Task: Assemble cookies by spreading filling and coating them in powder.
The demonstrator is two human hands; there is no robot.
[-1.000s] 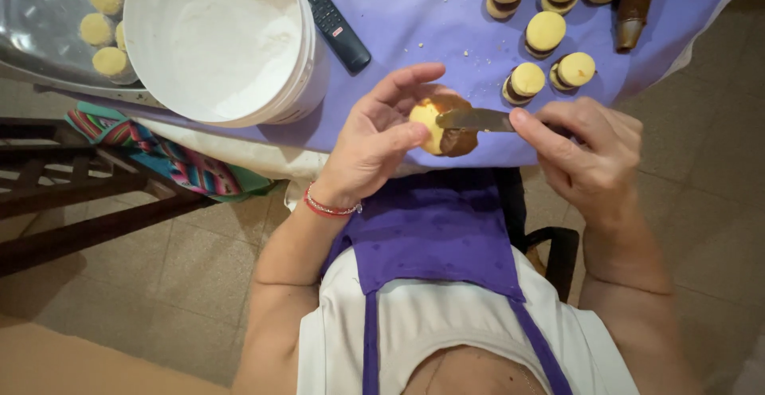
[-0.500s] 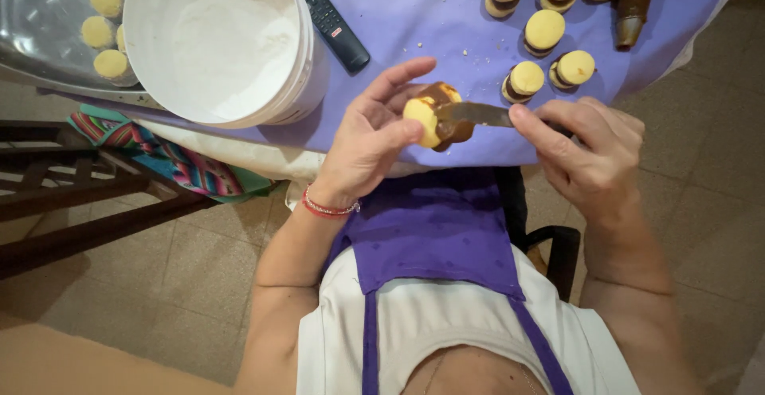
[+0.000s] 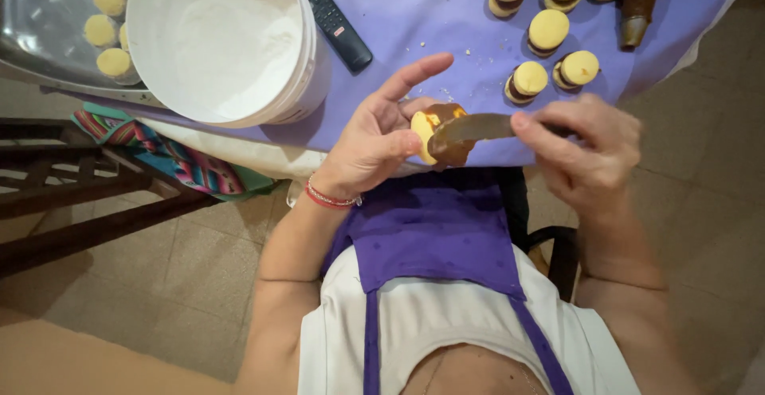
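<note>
My left hand holds a small round yellow sandwich cookie by its edge, just over the near rim of the table. My right hand grips a knife whose blade lies flat against the cookie's side. Brown caramel spread coats the cookie's rim and the blade tip. Both hands hover above my purple apron.
A white bucket of white powder stands at the left on the purple tablecloth. Beside it lies a black remote. Several filled cookies and a brown piping bag lie at the back right. A metal tray holds more cookies.
The cookie has turned in my left hand and more brown spread covers its rim. The knife blade has slid along the cookie's side.
</note>
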